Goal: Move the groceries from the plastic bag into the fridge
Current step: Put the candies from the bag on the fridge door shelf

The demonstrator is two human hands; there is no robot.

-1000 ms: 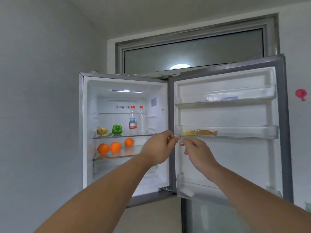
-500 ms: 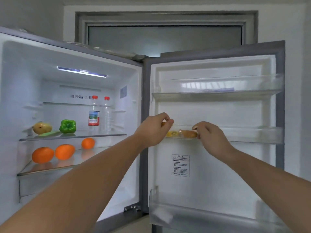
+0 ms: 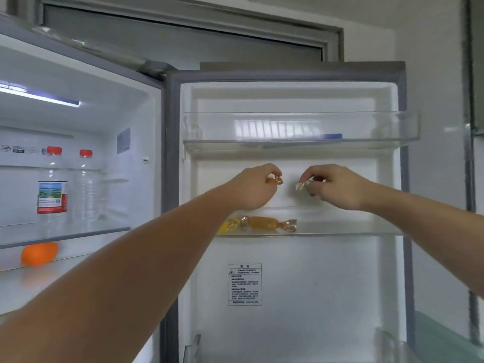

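Changed since before: view has pushed in closer to the fridge door (image 3: 288, 258), and both hands now sit higher, above the middle door shelf (image 3: 340, 230) rather than down at its rim.
Left hand (image 3: 252, 188): fingers curled, pinching an amber wrapped candy (image 3: 275, 180) at the fingertips.
Right hand (image 3: 337, 187): pinching a pale wrapped candy (image 3: 301, 186), wrapper tail poking left.
Hands vs each other: close but apart, a small gap between the two candies.
Already shelved: a long orange wrapped candy (image 3: 267, 223) and a yellow candy (image 3: 230, 225) lie in the shelf's left part.
Key relation: shelf lies straight below both hands; left hand hangs right over the shelved sweets, right hand over bare shelf.
Long axis: orange candy runs left-right along the shelf, twisted ends pointing sideways.
Guess at next: probably just lower and let go.
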